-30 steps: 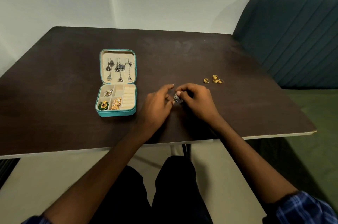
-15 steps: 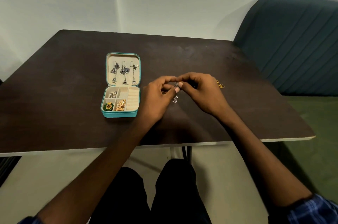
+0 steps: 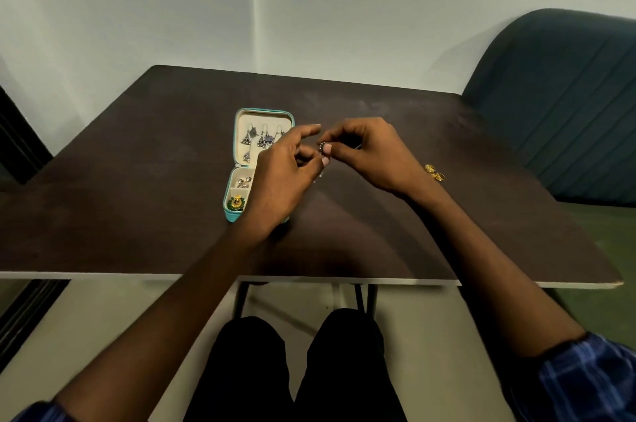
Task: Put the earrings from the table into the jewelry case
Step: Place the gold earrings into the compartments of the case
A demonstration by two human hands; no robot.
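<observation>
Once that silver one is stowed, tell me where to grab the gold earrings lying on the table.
Pinch the gold earrings from above with the right hand. They lie small and flat on the table, right of that hand, with bare table around them. Finer detail is too small to tell.

table [image 3: 144,187]: dark brown, pale edge | jewelry case [image 3: 230,213]: teal shell, cream lining | earrings in the lid [image 3: 262,141]: silver-grey | earring in the front compartment [image 3: 236,203]: green and gold | earrings on the table [image 3: 434,172]: gold | chair [image 3: 557,104]: dark teal | sleeve [image 3: 592,383]: blue plaid
</observation>
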